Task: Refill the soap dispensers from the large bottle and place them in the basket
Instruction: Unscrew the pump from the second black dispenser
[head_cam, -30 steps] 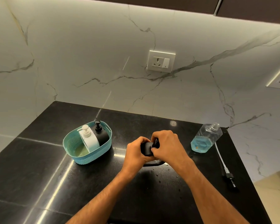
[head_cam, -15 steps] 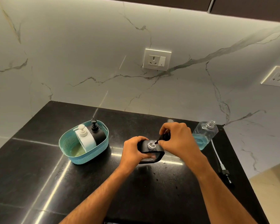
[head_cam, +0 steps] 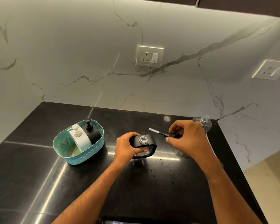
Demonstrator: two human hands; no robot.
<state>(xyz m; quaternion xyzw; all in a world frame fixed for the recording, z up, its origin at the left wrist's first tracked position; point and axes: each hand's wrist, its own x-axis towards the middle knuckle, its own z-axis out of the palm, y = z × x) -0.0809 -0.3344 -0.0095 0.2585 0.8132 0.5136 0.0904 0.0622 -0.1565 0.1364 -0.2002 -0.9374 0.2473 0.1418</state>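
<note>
A black soap dispenser (head_cam: 148,142) stands on the black counter with its clear threaded neck uncapped. My left hand (head_cam: 125,147) grips its left side. To its right, my right hand (head_cam: 187,137) holds the black pump head (head_cam: 166,135) sideways, with the dip tube pointing left above the counter. The large clear bottle (head_cam: 204,122) stands uncapped behind my right hand, mostly hidden by it. At the left, a teal basket (head_cam: 66,156) holds a white dispenser (head_cam: 80,138) and a black dispenser (head_cam: 92,132).
The marble wall rises just behind the counter, with a socket (head_cam: 149,56) in the middle and another (head_cam: 271,70) at the right. The counter's right edge (head_cam: 233,159) drops to a beige floor. Small specks lie on the counter in front of the dispenser.
My right hand has unscrewed the pump head, lifted it out of the black dispenser and carried it to the right. The left hand has stayed on the dispenser.
</note>
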